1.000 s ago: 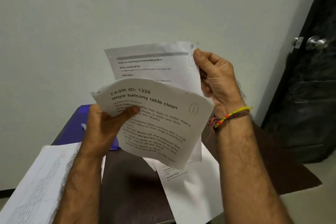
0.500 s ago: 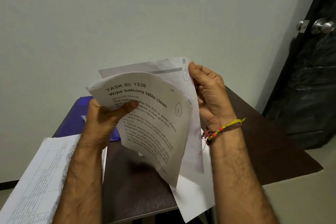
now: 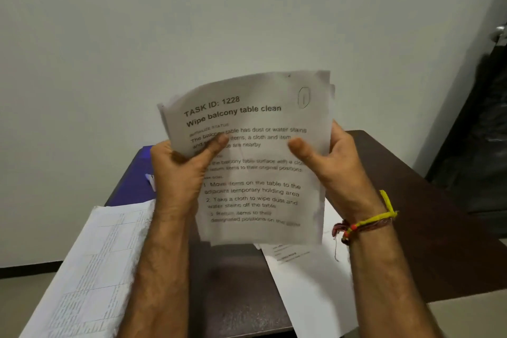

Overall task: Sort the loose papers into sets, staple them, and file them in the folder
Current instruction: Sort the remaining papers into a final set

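Both hands hold the set of papers [image 3: 255, 162] up over the table [image 3: 428, 228]: left hand [image 3: 178, 173] pinching its left edge, right hand [image 3: 334, 162] its right, thumbs on the front page. Square the edges before stapling; the rear sheets look offset at the top right. Beyond lies the blue folder [image 3: 134, 173], with more loose sheets [image 3: 307, 282] below.

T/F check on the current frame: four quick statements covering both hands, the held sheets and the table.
1. Both hands grip the held sheets. True: left hand and right hand each pinch a side.
2. The top sheet reads TASK ID: 1228. True.
3. The folder on the table is red. False: it is blue.
4. The bracelet sits on the left wrist. False: right wrist.
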